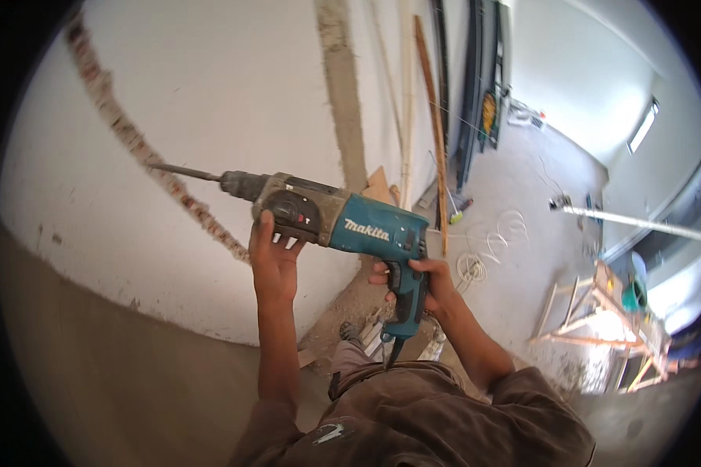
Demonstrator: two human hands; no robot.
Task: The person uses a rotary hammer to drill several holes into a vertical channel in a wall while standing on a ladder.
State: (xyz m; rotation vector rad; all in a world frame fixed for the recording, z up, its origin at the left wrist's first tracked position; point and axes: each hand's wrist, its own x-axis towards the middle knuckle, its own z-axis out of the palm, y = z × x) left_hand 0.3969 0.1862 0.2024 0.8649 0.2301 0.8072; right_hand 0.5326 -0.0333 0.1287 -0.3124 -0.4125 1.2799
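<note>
A teal and grey rotary hammer drill [374,226] is held up between my two hands, its chisel bit [187,171] pointing left. My left hand [274,257] supports the front housing from below, thumb beside the round dial. Around the rear pistol grip, my right hand [428,284] is closed, with fingers near the trigger. The bit's tip overlaps a rough channel [144,152] cut in the white wall [210,86], exposing reddish brick; whether it touches cannot be told. A dark power cord [396,354] leaves the grip's base.
A grey plastered strip [341,93] runs down the wall. Long poles and boards [431,101] lean beyond it. Rubble [350,300] lies at the wall's foot. Coiled white cable [471,268] rests on the floor. A wooden trestle [592,311] with a green bucket [635,296] stands at right.
</note>
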